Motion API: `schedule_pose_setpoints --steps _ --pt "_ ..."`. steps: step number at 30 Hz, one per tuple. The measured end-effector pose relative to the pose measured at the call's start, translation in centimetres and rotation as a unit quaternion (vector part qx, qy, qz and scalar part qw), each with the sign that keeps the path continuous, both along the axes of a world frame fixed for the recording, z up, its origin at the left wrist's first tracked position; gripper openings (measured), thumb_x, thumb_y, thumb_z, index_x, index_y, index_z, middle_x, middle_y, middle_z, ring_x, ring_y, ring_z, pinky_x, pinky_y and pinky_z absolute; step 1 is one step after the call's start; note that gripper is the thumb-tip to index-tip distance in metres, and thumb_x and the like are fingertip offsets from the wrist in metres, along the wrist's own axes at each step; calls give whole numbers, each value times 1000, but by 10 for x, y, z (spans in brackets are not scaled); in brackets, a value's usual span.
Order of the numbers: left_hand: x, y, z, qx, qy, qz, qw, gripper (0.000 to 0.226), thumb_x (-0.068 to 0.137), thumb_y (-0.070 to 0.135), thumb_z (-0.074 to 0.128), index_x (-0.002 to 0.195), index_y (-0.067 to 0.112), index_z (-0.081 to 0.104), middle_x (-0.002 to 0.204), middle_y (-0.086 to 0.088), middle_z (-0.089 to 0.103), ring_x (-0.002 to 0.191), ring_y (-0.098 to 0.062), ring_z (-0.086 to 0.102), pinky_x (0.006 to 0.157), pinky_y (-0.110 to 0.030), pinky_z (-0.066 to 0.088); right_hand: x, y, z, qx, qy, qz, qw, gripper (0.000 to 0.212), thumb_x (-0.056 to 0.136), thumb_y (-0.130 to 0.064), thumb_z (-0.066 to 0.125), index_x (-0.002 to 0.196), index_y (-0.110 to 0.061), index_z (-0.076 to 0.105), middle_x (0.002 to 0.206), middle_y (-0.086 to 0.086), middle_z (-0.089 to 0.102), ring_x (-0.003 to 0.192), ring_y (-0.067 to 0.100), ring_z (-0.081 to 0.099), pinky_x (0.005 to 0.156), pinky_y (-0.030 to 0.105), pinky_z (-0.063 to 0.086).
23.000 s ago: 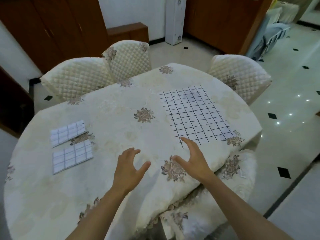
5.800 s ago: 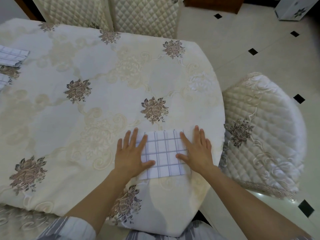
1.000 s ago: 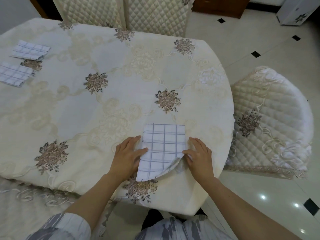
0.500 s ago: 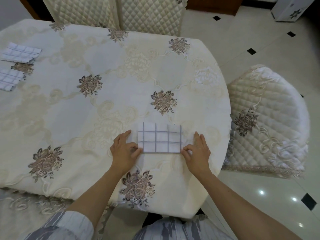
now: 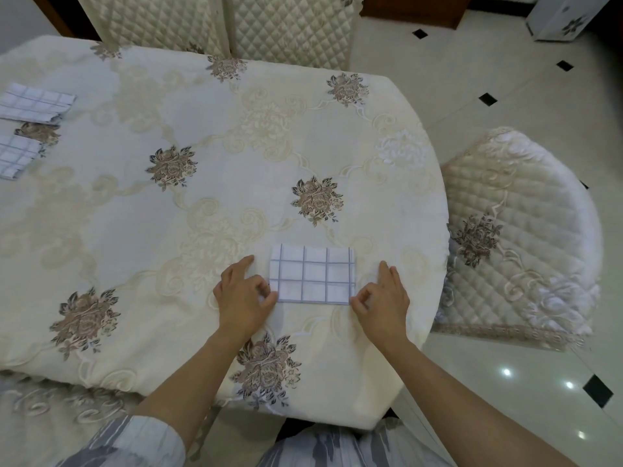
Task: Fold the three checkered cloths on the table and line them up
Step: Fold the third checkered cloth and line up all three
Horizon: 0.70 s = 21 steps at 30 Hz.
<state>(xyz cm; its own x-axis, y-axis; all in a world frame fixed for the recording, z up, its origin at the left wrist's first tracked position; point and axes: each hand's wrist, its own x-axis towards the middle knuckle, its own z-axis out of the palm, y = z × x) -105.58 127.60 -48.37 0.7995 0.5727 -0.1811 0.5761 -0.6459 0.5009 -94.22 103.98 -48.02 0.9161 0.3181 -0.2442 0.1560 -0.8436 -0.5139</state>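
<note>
A white cloth with a dark grid [image 5: 313, 278] lies folded into a small flat rectangle near the table's front edge. My left hand [image 5: 244, 293] pinches its near left corner between thumb and forefinger. My right hand [image 5: 382, 298] pinches its near right corner the same way. Two other folded checkered cloths lie far off at the left edge of the table: one [image 5: 33, 102] farther back, the other [image 5: 17, 156] nearer and partly cut off by the frame.
The round table [image 5: 202, 203] wears a cream cloth with brown flower motifs. Quilted cream chairs stand behind it [image 5: 286, 25] and at its right [image 5: 519, 257]. A glossy tiled floor [image 5: 505, 79] lies to the right.
One second ago the cloth's near half was lifted in both hands; it has been folded away from me, so the cloth is now half as deep and lies flat.
</note>
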Motion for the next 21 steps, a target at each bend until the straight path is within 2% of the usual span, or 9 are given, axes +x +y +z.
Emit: schedule_pose_setpoints --steps 2,4,6,8,10,12,15,18,21 --pt "1 0 1 6 -8 0 1000 22 70 32 78 76 29 58 146 3 43 134 -25 31 99 -47 30 1 1 3 6 -12 2 1000 17 76 -23 74 77 -23 57 155 9 30 147 25 16 113 51 24" --pt "2 -1 3 16 -20 -12 1000 34 69 27 79 93 28 55 145 0 43 132 -27 33 96 -49 33 4 4 6 13 -35 23 999 29 73 -16 75 94 -25 56 151 11 33 146 28 19 111 55 27" --pt "5 -2 4 46 -16 -57 997 48 70 22 77 112 30 57 148 -2 38 134 -29 31 96 -52 36 6 9 9 -10 -52 81 995 52 75 -9 71 122 -26 56 158 13 18 147 30 12 114 49 20" --pt "10 -1 4 80 7 -123 989 63 70 17 75 128 32 55 152 -6 33 136 -32 29 97 -55 37 7 17 11 -49 -62 148 986 62 82 -10 67 138 -29 48 162 13 2 149 31 1 115 47 15" --pt "15 2 4 104 18 -182 978 65 72 12 72 131 32 55 154 -9 30 137 -35 28 98 -56 38 7 23 8 -72 -67 188 977 59 87 -20 66 141 -31 45 162 12 -7 149 31 -7 116 49 12" --pt "18 5 3 123 26 -221 967 56 76 12 70 127 33 59 157 -10 28 138 -34 24 101 -56 36 9 25 4 -83 -54 190 977 61 88 -35 66 144 -33 42 162 12 -12 148 32 -12 117 51 8" --pt "23 7 6 146 51 -228 961 45 80 28 69 124 33 61 159 -10 24 141 -32 18 106 -56 32 15 25 -1 -102 -47 187 976 72 85 -52 64 148 -35 34 161 14 -16 147 33 -16 117 52 5" --pt "30 4 9 169 90 -232 954 55 82 52 64 132 33 54 162 -9 16 145 -33 14 112 -54 24 23 20 -2 -140 -28 185 972 81 84 -63 58 151 -41 19 159 14 -24 146 34 -20 117 51 4" --pt "38 -8 9 221 88 -260 936 70 80 62 63 138 27 48 162 -11 14 146 -34 17 113 -56 24 30 14 -2 -172 -14 186 967 88 82 -70 53 152 -45 6 156 14 -29 145 37 -22 117 53 4"
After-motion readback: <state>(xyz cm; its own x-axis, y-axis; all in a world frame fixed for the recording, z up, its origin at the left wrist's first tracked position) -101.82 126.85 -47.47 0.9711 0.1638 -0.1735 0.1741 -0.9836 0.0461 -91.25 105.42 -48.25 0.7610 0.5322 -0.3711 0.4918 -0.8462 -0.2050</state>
